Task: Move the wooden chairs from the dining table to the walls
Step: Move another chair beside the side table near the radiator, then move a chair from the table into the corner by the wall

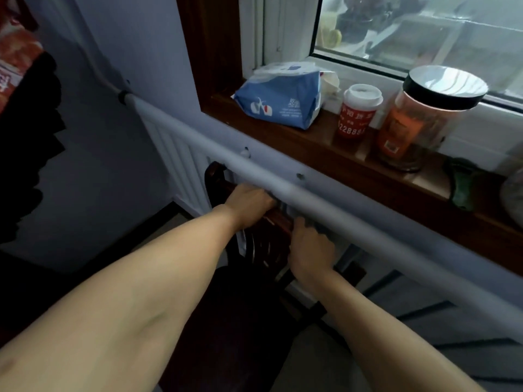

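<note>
Gripping chair top rail (278, 219) | left hand (250, 203) curled closed | right hand (310, 250) curled closed | radiator (181, 154) just beside

Two bare forearms come into view from the near edge, one from the near left corner and one from the near right. No sleeve, cuff or glove covers either; both are uncovered as far back as the frame shows. The left hand (250, 203) and the right hand (310, 250) are bare too. The backs of the hands and the wrists carry no watch, ring, band or marking. The fingertips are hidden from the camera.
</note>
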The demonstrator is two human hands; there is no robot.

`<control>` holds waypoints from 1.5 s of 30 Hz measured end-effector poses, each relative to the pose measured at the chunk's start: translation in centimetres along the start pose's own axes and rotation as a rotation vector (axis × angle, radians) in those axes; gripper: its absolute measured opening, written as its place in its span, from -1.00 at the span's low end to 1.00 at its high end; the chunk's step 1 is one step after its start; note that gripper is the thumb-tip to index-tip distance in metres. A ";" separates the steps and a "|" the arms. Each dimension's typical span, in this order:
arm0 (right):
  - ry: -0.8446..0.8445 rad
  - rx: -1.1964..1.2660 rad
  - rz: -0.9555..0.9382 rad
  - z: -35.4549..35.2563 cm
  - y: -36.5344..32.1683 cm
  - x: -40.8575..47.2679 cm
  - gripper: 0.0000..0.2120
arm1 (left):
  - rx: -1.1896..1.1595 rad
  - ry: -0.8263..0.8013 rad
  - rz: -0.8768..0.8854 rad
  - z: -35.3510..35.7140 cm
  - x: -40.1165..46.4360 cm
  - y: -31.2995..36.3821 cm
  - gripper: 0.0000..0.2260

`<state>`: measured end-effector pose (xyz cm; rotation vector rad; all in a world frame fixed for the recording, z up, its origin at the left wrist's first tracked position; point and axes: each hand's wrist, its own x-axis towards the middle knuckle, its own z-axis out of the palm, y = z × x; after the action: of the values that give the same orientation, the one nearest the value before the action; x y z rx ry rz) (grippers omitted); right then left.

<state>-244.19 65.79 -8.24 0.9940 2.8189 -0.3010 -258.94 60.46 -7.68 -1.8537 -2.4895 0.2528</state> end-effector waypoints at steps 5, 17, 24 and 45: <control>0.003 0.029 -0.011 0.3 0.4 1.0 -0.68 | -0.055 -0.029 -0.066 1.5 0.4 -0.5 -0.75; -0.082 0.024 -0.038 1.5 -1.1 0.8 -0.14 | -0.149 -0.070 -0.162 2.1 -1.7 -0.2 -0.55; -0.133 -0.025 -0.127 0.6 -2.4 0.0 -0.04 | -0.195 -0.210 -0.248 1.2 -5.0 -0.2 -0.28; -0.361 -0.185 -0.846 6.1 -23.9 -15.0 -0.19 | -0.461 -0.391 -1.113 2.1 -41.2 -2.7 -0.24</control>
<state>-247.32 37.08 -7.81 -0.3067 2.6830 -0.2533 -249.75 20.20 -6.27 -0.1923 -3.5817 -0.0193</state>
